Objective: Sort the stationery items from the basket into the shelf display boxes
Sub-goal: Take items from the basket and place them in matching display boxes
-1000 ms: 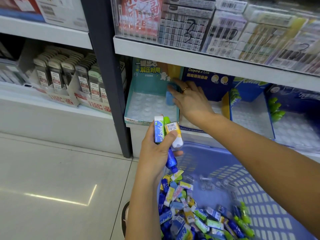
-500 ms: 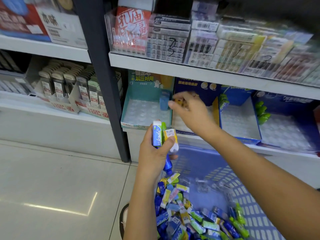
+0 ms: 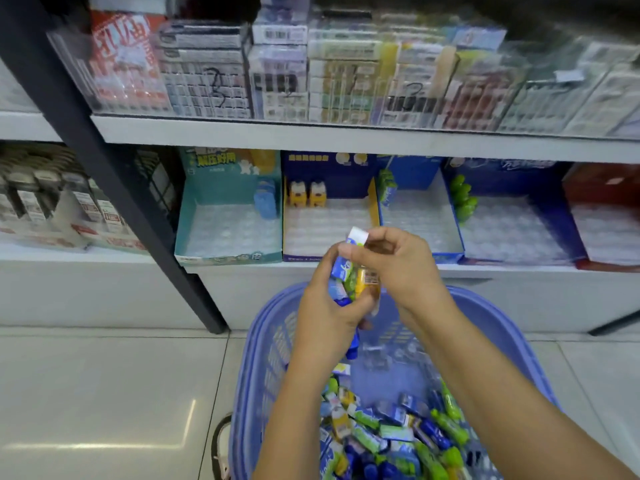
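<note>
The left hand [image 3: 325,317] was curled round a bunch [image 3: 362,283] of small blue, green and yellow items, held upright just above the basket [image 3: 252,358]. The right hand [image 3: 401,268] met it from the other side, with thumb and bent fingers pinching the top of a blue stick [image 3: 356,236] whose white cap stood tallest in the bunch. Below both hands the lilac basket sat on the pale floor [image 3: 104,382]. A mixed pile [image 3: 388,441] filled its near end, and its slotted far end lay bare. Beyond the basket, five boxes stood side by side on a low shelf [image 3: 346,271], each lined with a clear dimpled tray. The teal box [image 3: 225,258], beyond and left of the basket, held one pale blue item [image 3: 265,202] in its back right corner. The navy box [image 3: 287,230], straight beyond the basket, held two yellow items [image 3: 308,195] upright at the back. To its right, a blue box [image 3: 450,251] held a green piece [image 3: 388,188] in its back left corner. Further right, a second navy box [image 3: 568,230] had green items [image 3: 462,199] along its left wall. The red box [image 3: 602,188] ran off the frame. A black post [image 3: 104,168] stood left of the basket. Higher up, beyond the basket, blurred packs [image 3: 311,71] filled an upper shelf.
</note>
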### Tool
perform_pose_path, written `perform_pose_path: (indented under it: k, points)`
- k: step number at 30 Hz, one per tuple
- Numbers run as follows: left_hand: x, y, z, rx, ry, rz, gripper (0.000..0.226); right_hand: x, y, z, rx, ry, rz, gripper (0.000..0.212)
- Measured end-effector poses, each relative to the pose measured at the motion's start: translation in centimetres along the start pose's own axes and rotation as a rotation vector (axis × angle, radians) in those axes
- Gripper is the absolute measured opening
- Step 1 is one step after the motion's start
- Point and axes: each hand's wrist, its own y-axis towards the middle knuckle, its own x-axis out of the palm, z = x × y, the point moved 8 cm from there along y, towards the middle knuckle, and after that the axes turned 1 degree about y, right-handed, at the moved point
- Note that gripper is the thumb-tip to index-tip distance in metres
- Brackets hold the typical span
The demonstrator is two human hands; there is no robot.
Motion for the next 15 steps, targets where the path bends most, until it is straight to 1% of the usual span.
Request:
perform_pose_path:
  k: [2,3,4,5,6,7,9,10,11,12,13,15]
  points:
    - [0.8,0.1,-0.7,-0.046,-0.02,-0.004,0.058,-1.8,0.8,-0.2,-0.007,0.272,0.032,0.008]
    - [0.9,0.2,-1.0,-0.068,-0.044,0.002,0.057,-3.0,1.5,-0.4,-0.014,0.367,0.062,0.006]
    - [0.9,0.3,-1.3,-0.086,-0.07,0.016,0.056,-4.3,2.3,-0.4,-0.006,0.406,0.105,0.011]
    - [0.7,0.4,-1.6,-0.103,-0.088,0.039,0.055,-5.3,3.2,-0.5,0.015,0.387,0.135,0.014]
    - [0.4,0.5,-1.8,-0.119,-0.095,0.069,0.053,-6.2,4.3,-0.5,0.038,0.306,0.147,0.015]
    - [0.0,0.6,-2.0,-0.13,-0.095,0.101,0.052,-6.8,5.4,-0.5,0.058,0.173,0.135,0.015]
    - [-0.6,0.9,-2.0,-0.126,-0.101,0.148,0.051,-7.8,7.9,-0.8,0.056,-0.248,0.077,0.027]
    - [-0.8,1.0,-1.9,-0.118,-0.108,0.162,0.05,-8.1,9.0,-1.3,0.011,-0.508,0.059,0.034]
    - [-1.0,1.1,-1.9,-0.112,-0.117,0.173,0.05,-8.4,9.9,-2.0,-0.069,-0.772,0.074,0.036]
    - [-1.1,1.2,-1.8,-0.108,-0.128,0.181,0.049,-8.5,10.5,-3.1,-0.163,-0.972,0.115,0.035]
    - [-1.2,1.3,-1.7,-0.105,-0.139,0.187,0.048,-8.2,10.8,-4.0,-0.249,-1.088,0.14,0.031]
    - [-1.2,1.4,-1.6,-0.104,-0.161,0.192,0.047,-7.4,11.6,-4.7,-0.342,-1.148,0.096,0.023]
